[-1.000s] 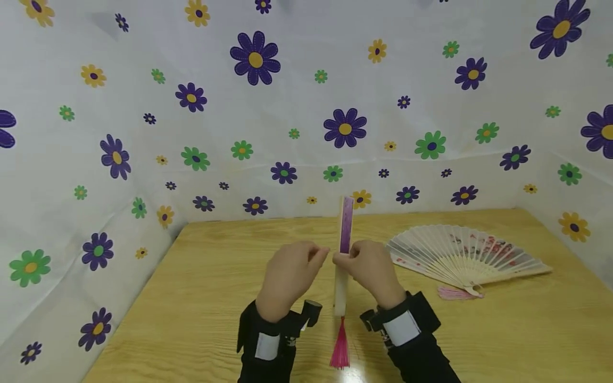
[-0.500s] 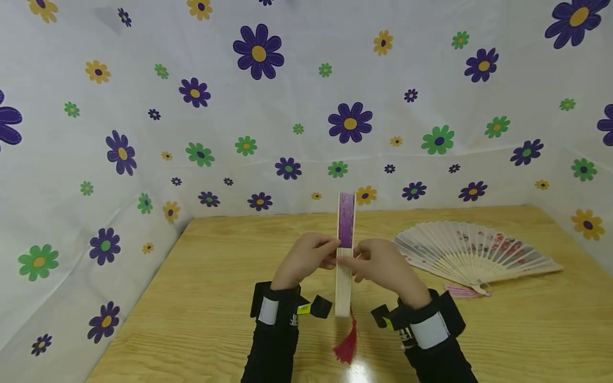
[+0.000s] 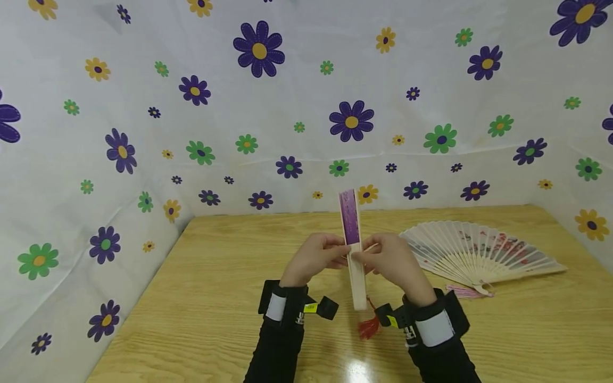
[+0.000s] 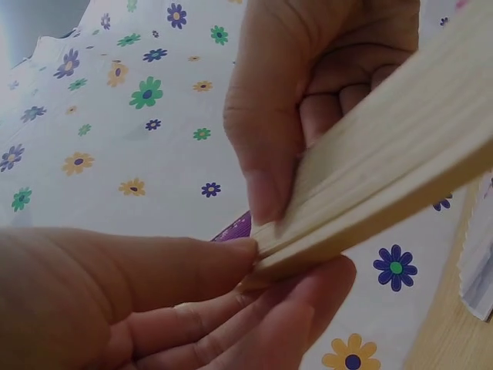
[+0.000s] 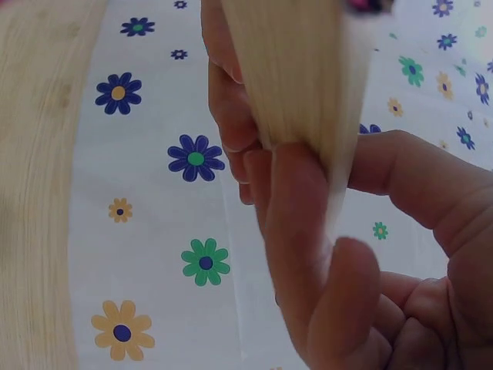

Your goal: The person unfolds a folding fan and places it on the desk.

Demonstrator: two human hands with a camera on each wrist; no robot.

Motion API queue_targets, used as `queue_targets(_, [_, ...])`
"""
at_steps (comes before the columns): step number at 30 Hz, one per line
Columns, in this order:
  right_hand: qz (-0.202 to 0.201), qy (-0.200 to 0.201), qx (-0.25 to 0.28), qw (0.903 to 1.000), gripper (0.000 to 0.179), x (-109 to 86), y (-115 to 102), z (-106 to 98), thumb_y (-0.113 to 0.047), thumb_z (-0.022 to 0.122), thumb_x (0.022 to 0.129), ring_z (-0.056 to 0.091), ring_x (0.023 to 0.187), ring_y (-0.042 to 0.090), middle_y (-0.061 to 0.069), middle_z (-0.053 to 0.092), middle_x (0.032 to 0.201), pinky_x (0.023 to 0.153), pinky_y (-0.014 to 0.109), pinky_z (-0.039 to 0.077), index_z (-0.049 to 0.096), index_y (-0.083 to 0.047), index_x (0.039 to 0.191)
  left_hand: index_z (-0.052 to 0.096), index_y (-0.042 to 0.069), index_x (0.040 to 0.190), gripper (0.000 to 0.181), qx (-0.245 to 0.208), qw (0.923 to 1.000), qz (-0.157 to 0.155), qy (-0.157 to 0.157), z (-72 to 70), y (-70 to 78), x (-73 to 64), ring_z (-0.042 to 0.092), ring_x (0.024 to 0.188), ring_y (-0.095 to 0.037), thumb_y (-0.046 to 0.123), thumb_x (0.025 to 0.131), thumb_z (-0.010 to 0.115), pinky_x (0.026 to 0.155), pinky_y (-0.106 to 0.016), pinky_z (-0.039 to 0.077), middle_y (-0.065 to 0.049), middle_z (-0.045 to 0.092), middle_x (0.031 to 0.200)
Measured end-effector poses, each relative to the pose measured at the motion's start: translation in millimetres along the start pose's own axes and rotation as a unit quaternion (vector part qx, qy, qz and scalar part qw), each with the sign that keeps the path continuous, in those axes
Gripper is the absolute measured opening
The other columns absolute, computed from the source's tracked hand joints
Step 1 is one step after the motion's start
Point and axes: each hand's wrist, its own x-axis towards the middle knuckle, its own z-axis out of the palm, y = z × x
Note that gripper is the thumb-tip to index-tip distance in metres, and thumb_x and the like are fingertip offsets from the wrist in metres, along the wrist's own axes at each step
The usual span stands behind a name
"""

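Between my two hands a folded hand fan point(image 3: 351, 218) stands nearly upright, its purple cloth end up and its pale wooden sticks down. My left hand point(image 3: 317, 258) pinches it from the left at mid-length, thumb on the near face. From the other side my right hand point(image 3: 390, 260) pinches it at about the same height. In the left wrist view the thumb and fingers grip the edges of the stacked sticks point(image 4: 385, 154). Fingers also press the wooden sticks point(image 5: 296, 77) in the right wrist view. A red tassel point(image 3: 369, 327) hangs from the fan's lower end.
An opened white fan point(image 3: 483, 255) with red flowers lies on the right of the wooden table point(image 3: 215, 287), with a pink tassel point(image 3: 463, 291) by its pivot. A white flower-printed cloth point(image 3: 206, 122) stands behind and to the left.
My left hand, earlier apart from the folded fan, now pinches it. The fan has turned to show its purple cloth more broadly and now tilts slightly left at the top, its tassel swinging right.
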Motion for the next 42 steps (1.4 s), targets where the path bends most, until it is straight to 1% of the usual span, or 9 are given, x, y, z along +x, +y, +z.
queue_targets(2, [-0.002,0.002,-0.017,0.9999,0.025,-0.2,0,1,-0.012,0.071,0.087,0.068,0.059,0.020,0.024,0.075,0.084,0.054,0.034,0.058,0.065,0.010,0.099,0.066,-0.014,0.111,0.025,0.005,0.9999,-0.004,0.008,2.5,-0.6,0.5,0.070,0.084,-0.035,0.005,0.097,0.057,0.080,-0.045,0.061,-0.032,0.070,0.099])
queue_targets(5, [-0.002,0.010,-0.039,0.9992,0.026,-1.0,-1,3,-0.010,0.072,0.086,0.067,0.060,0.020,0.024,0.075,0.084,0.051,0.032,0.055,0.065,0.010,0.099,0.068,-0.013,0.106,0.023,0.015,0.9995,-0.009,0.027,6.2,-0.9,0.9,0.070,0.079,-0.032,0.005,0.095,0.061,0.079,-0.047,0.061,-0.031,0.072,0.095])
queue_targets(9, [0.008,0.028,-0.054,0.9981,0.025,-2.0,-4,5,-0.008,0.072,0.084,0.069,0.061,0.023,0.026,0.075,0.085,0.051,0.035,0.057,0.065,0.012,0.099,0.070,-0.012,0.099,0.020,0.037,0.9981,-0.008,0.049,10.1,-1.4,1.8,0.071,0.071,-0.025,0.006,0.093,0.064,0.075,-0.048,0.061,-0.029,0.073,0.088])
queue_targets(11, [0.013,0.036,-0.061,0.9974,0.025,-2.2,-5,7,-0.007,0.072,0.084,0.069,0.060,0.024,0.026,0.074,0.084,0.049,0.034,0.056,0.064,0.012,0.098,0.071,-0.011,0.097,0.019,0.045,0.9975,-0.010,0.054,11.1,-1.6,2.3,0.071,0.069,-0.023,0.006,0.093,0.064,0.073,-0.046,0.062,-0.028,0.074,0.086])
queue_targets(17, [0.021,0.048,-0.075,0.9958,0.023,-1.9,-7,9,-0.007,0.073,0.082,0.069,0.057,0.025,0.024,0.074,0.080,0.042,0.023,0.044,0.064,0.011,0.095,0.072,-0.010,0.095,0.020,0.066,0.9963,-0.024,0.049,12.1,-0.6,3.3,0.071,0.068,-0.024,0.008,0.094,0.064,0.069,-0.039,0.064,-0.025,0.075,0.085])
queue_targets(21, [0.027,0.053,-0.077,0.9953,0.024,-1.5,-7,9,-0.006,0.073,0.081,0.068,0.057,0.025,0.023,0.074,0.078,0.040,0.020,0.039,0.064,0.012,0.095,0.072,-0.010,0.095,0.020,0.079,0.9955,-0.024,0.046,12.3,0.5,3.3,0.072,0.067,-0.025,0.009,0.094,0.063,0.068,-0.037,0.064,-0.025,0.075,0.083])
queue_targets(28, [0.042,0.044,-0.081,0.9949,0.025,-0.3,-5,8,-0.006,0.073,0.082,0.067,0.056,0.022,0.023,0.074,0.080,0.041,0.021,0.039,0.063,0.012,0.096,0.072,-0.010,0.093,0.020,0.087,0.9945,-0.032,0.048,11.4,2.8,1.7,0.071,0.064,-0.022,0.008,0.093,0.064,0.065,-0.035,0.064,-0.025,0.075,0.081])
queue_targets(35, [0.044,0.050,-0.089,0.9938,0.024,-0.6,-5,9,-0.007,0.073,0.081,0.064,0.053,0.017,0.021,0.073,0.079,0.041,0.021,0.042,0.063,0.010,0.095,0.074,-0.010,0.091,0.020,0.107,0.9931,-0.022,0.044,10.9,3.4,1.3,0.071,0.062,-0.021,0.008,0.093,0.064,0.065,-0.037,0.064,-0.025,0.075,0.078])
queue_targets(42, [0.050,0.055,-0.094,0.9928,0.026,-0.2,-3,6,-0.007,0.072,0.081,0.067,0.054,0.020,0.021,0.074,0.076,0.040,0.020,0.037,0.063,0.012,0.098,0.072,-0.009,0.088,0.019,0.106,0.9927,-0.029,0.050,10.0,2.3,1.2,0.071,0.062,-0.021,0.008,0.093,0.064,0.062,-0.034,0.064,-0.025,0.075,0.076])
